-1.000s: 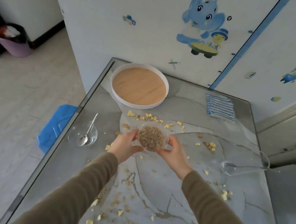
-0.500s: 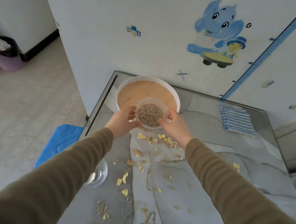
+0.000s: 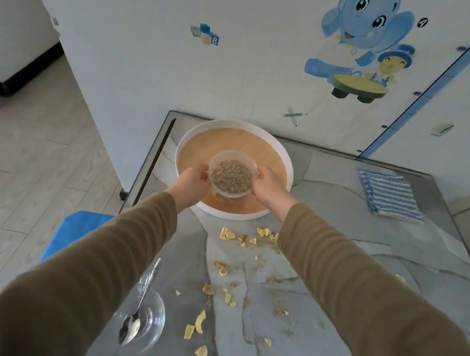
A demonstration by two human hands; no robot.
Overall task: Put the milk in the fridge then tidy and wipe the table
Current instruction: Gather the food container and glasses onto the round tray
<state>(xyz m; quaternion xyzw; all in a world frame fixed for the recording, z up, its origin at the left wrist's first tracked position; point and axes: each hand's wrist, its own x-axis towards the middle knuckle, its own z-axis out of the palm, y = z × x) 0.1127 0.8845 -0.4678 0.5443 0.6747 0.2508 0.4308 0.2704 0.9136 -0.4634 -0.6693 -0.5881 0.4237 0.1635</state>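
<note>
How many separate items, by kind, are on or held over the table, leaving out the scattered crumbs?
Round tray: 1
Plastic tub of cereal: 1, held over the tray by the left hand and right hand
Glass bowl: 1
Spoon: 1
Striped cloth: 1
Total: 5

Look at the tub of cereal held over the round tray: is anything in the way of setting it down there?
Nothing visible is. Both hands hold the tub of cereal above the round tray, and the wooden floor that shows is bare. The part under the tub is hidden.
</note>
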